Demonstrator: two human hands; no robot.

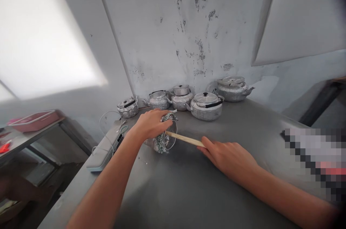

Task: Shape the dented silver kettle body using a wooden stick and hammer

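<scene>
My left hand [152, 122] is closed over a patterned green-and-white cloth [160, 143] wrapped about a small round-mouthed vessel [172, 143]. The vessel lies tilted, its mouth facing right; whether it is glass or metal I cannot make out. Between the fingers of my right hand [228, 155] is the end of a pale wooden stick [187, 139]. Its other end reaches into the vessel's mouth, where the tip is hidden. Just beyond my hands stands a lidded metal teapot [205, 112] with a black handle.
More metal teapots line the back, including one at far left [128, 108] and a large one at right [234, 92]. A pale flat box with a cable [100, 157] lies on the grey table's [173, 193] left edge. A pink basket [36, 121] stands on another table.
</scene>
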